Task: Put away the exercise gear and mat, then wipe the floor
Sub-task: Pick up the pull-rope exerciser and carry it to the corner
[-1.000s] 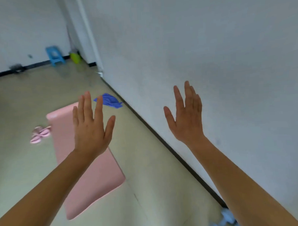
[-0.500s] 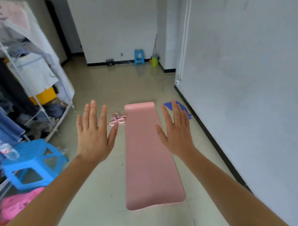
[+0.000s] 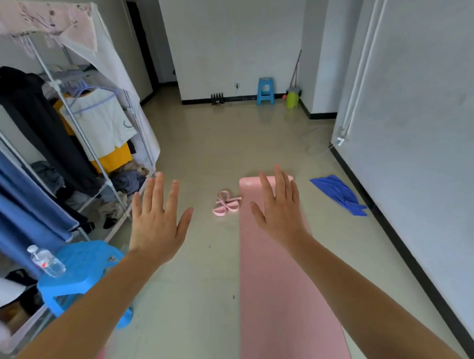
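Currently my left hand (image 3: 157,226) and right hand (image 3: 282,212) raised mid-frame, fingers splayed, empty; pink yoga mat (image 3: 284,299) flat lower centre, pink resistance band (image 3: 226,204) beside its far end.

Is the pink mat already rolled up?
No, the mat lies flat and unrolled on the floor, with both hands empty above it.

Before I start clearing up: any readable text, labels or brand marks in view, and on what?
None can be read.
Pink mat: small white mark at its far corner, too blurred to read.
Water bottle on the blue stool: red-and-white label, too small to read.
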A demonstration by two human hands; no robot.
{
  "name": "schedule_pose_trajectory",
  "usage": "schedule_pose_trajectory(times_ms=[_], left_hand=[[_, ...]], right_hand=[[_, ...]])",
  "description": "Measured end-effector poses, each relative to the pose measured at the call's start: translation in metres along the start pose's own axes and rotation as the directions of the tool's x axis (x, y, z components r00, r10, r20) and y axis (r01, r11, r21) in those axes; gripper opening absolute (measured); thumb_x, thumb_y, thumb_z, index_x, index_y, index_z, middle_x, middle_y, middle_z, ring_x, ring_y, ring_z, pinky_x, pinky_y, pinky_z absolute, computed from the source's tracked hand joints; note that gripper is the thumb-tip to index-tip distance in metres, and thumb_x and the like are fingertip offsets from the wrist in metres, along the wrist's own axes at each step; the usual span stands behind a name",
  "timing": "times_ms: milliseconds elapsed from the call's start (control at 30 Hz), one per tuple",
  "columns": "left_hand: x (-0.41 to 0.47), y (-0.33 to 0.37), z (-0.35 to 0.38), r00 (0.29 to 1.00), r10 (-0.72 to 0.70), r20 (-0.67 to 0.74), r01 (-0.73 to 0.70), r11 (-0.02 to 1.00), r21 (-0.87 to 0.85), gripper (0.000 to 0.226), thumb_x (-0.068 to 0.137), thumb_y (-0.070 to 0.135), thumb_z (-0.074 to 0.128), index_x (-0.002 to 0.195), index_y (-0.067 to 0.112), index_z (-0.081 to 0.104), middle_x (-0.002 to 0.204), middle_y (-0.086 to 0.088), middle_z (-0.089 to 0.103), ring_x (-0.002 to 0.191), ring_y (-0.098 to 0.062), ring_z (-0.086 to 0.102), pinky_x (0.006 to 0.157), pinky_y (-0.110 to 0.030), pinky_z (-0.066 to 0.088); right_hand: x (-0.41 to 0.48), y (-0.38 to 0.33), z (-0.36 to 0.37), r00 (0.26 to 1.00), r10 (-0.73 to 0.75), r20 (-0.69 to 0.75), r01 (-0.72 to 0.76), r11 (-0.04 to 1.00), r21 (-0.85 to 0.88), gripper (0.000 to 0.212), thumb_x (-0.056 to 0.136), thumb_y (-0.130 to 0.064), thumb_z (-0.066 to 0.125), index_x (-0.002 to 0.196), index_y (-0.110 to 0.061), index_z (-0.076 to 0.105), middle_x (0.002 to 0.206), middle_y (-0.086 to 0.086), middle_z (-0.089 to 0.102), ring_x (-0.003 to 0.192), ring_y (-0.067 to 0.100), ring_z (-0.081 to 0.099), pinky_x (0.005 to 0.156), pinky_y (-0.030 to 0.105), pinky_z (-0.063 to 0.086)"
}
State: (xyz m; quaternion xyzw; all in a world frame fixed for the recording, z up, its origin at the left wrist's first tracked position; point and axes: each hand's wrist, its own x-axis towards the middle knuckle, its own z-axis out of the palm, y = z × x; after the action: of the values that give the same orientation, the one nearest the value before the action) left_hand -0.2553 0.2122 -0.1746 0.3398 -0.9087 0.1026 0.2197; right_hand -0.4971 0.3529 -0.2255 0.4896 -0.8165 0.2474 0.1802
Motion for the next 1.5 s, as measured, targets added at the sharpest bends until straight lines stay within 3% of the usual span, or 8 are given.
schedule_pose_trajectory(times_ms=[200,333,500,600,900,1067,1200,1500], left_hand=[[0.097,-0.112,0.049,0.991,-0.048,-0.121,0.049,0.999,0.004,0.067,0.099,0.05,0.031,0.15,0.006,0.032,0.158,-0.024,0.021,0.146,-0.041,0.02,0.113,-0.061,0.022],[0.165,-0.186,0.121,0.995,-0.083,-0.063,0.081,0.996,-0.021,0.069,0.098,0.051,0.027,0.15,0.005,0.032,0.158,-0.026,0.021,0.146,-0.043,0.019,0.113,-0.062,0.021],[0.271,-0.264,0.197,0.997,-0.033,0.071,0.036,0.998,-0.05,0.071,0.098,0.054,0.023,0.151,0.008,0.029,0.158,-0.025,0.02,0.145,-0.043,0.021,0.111,-0.063,0.027],[0.355,-0.295,0.227,0.992,0.082,0.094,-0.076,0.995,-0.066,0.069,0.099,0.053,0.024,0.15,0.008,0.03,0.158,-0.025,0.021,0.144,-0.043,0.024,0.108,-0.063,0.032],[0.571,-0.277,0.339,0.968,0.249,0.037,-0.239,0.956,-0.17,0.067,0.098,0.051,0.025,0.15,0.009,0.032,0.157,-0.026,0.024,0.143,-0.043,0.027,0.108,-0.06,0.033],[0.683,-0.257,0.434,0.94,0.328,0.093,-0.315,0.94,-0.131,0.067,0.097,0.051,0.028,0.151,0.011,0.032,0.157,-0.025,0.023,0.144,-0.042,0.025,0.11,-0.062,0.03],[0.779,-0.247,0.486,0.931,0.313,0.186,-0.294,0.948,-0.121,0.069,0.097,0.053,0.025,0.152,0.011,0.029,0.158,-0.026,0.02,0.144,-0.043,0.023,0.109,-0.063,0.031],[0.95,-0.28,0.593,0.911,0.371,0.179,-0.341,0.924,-0.175,0.069,0.098,0.054,0.022,0.154,0.013,0.024,0.159,-0.024,0.017,0.146,-0.04,0.02,0.113,-0.061,0.025]], right_hand=[[0.135,-0.058,0.094,0.996,-0.088,0.002,0.088,0.995,0.046,0.071,0.095,-0.045,0.053,0.153,-0.01,0.033,0.159,0.027,0.022,0.143,0.044,0.029,0.112,0.056,0.032],[0.211,-0.085,0.182,0.991,-0.13,0.029,0.13,0.991,0.014,0.074,0.093,-0.045,0.06,0.153,-0.011,0.033,0.16,0.026,0.022,0.144,0.043,0.03,0.112,0.057,0.032],[0.309,-0.098,0.26,0.991,0.002,0.136,0.009,0.997,-0.081,0.071,0.095,-0.051,0.042,0.154,-0.014,0.032,0.162,0.023,0.019,0.146,0.042,0.025,0.114,0.058,0.029],[0.365,-0.091,0.278,0.99,0.083,0.112,-0.067,0.987,-0.144,0.07,0.096,-0.05,0.037,0.154,-0.012,0.03,0.162,0.024,0.017,0.147,0.043,0.024,0.116,0.058,0.026],[0.511,-0.008,0.348,0.958,0.286,-0.029,-0.285,0.934,-0.215,0.068,0.099,-0.049,0.038,0.156,-0.014,0.026,0.164,0.022,0.013,0.149,0.041,0.017,0.119,0.056,0.018],[0.596,0.06,0.434,0.935,0.353,0.039,-0.336,0.915,-0.223,0.07,0.101,-0.049,0.038,0.158,-0.014,0.019,0.165,0.021,0.008,0.151,0.04,0.014,0.12,0.055,0.015],[0.678,0.108,0.476,0.891,0.442,0.101,-0.411,0.881,-0.233,0.073,0.1,-0.05,0.039,0.158,-0.013,0.016,0.165,0.022,0.007,0.151,0.041,0.013,0.12,0.056,0.016],[0.84,0.162,0.565,0.868,0.475,0.145,-0.424,0.861,-0.281,0.071,0.1,-0.046,0.044,0.158,-0.012,0.02,0.164,0.023,0.012,0.149,0.041,0.019,0.119,0.055,0.021]])
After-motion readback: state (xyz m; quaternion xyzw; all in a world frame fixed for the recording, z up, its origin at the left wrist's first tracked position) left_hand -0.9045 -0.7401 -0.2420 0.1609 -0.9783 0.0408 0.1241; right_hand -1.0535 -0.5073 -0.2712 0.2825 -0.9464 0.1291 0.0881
